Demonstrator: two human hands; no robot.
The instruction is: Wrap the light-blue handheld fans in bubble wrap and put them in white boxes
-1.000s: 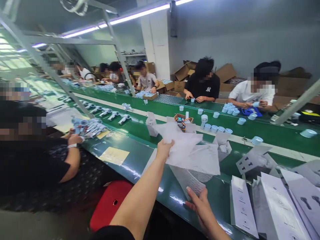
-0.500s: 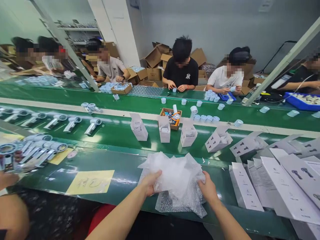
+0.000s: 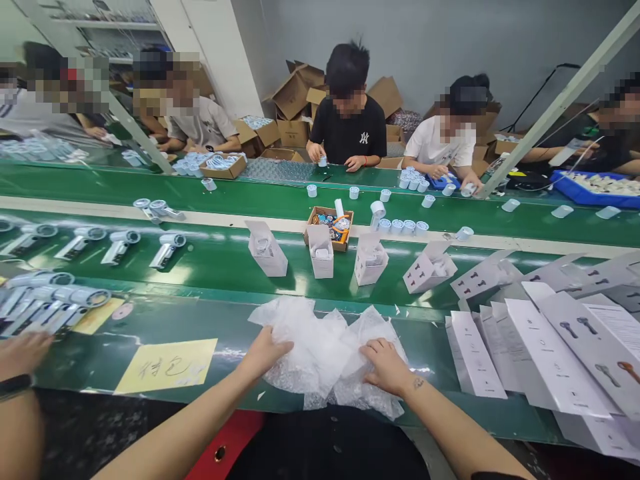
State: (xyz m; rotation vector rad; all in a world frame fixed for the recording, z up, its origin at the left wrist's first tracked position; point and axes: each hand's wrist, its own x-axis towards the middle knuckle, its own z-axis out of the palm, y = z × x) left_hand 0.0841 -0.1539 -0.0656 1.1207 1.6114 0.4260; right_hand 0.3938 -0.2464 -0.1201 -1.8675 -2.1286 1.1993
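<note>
A pile of translucent bubble wrap bags (image 3: 320, 350) lies crumpled on the near green bench, right in front of my body. My left hand (image 3: 267, 350) pinches the left side of the pile, thumb on top and the other fingers partly hidden by the plastic. On the right side, my right hand (image 3: 387, 365) rests over the sheets with its fingers curled into them. A yellow paper with handwriting (image 3: 167, 365) lies left of my left forearm. White printed boxes (image 3: 475, 353) stand packed together to the right of my right hand.
Opened boxes (image 3: 323, 257) stand along the green belt (image 3: 215, 280) ahead, with grey hair-dryer-shaped bodies (image 3: 167, 250) further left. A neighbour's hand (image 3: 25, 350) is beside more stacked bodies (image 3: 50, 300). Across the belt, several co-workers handle small pale-blue cups (image 3: 354, 193).
My hands have shifted, the right one now lying over the bubble wrap instead of holding its edge. The pile looks spread wider. My view has moved slightly to the right and down.
</note>
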